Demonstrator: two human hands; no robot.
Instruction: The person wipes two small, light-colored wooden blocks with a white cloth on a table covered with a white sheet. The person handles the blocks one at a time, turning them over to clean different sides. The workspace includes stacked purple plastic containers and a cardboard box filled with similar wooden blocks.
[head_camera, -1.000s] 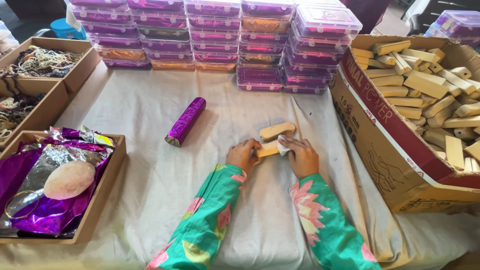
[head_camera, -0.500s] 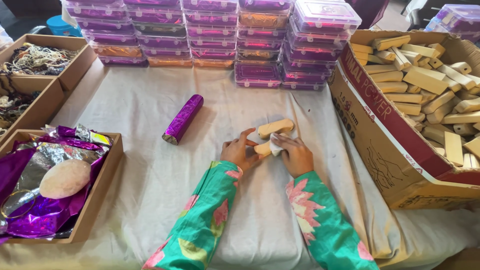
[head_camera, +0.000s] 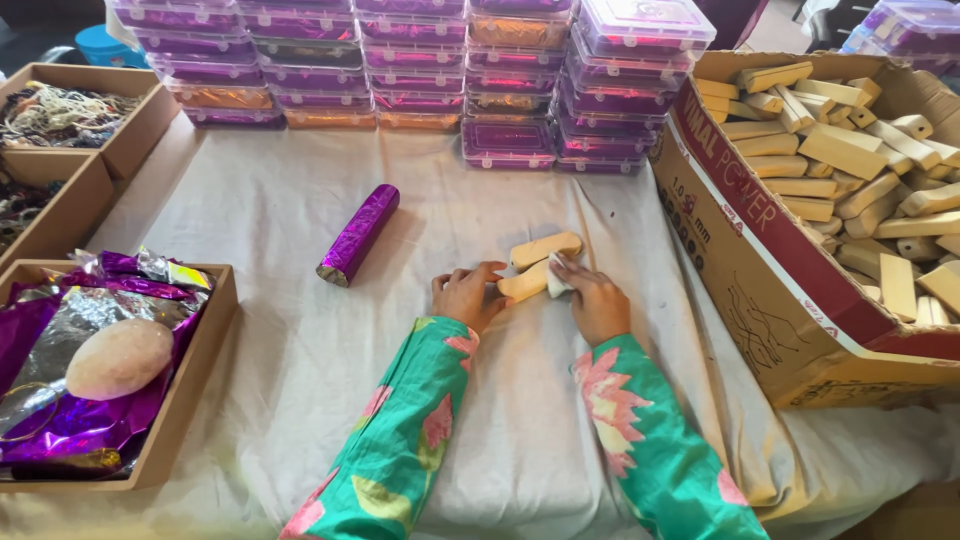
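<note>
Gripping one wooden block between closed fingers, the left hand and right hand have barely shifted; a second block still lies beside them on the bench.

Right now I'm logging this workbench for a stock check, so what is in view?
wooden piece: one, pale tan, in both hands' grip on the cloth
second wooden piece: one, tan, just behind it
foil roll: one, purple, left of the hands
lidded boxes: many, purple and orange, stacked at the back
carton: one, brown, right, full of wooden pieces
tray: one, brown, left, holding purple foil and a pale oval lump
cloth: one, white, covering the table
left hand: one
right hand: one
</note>
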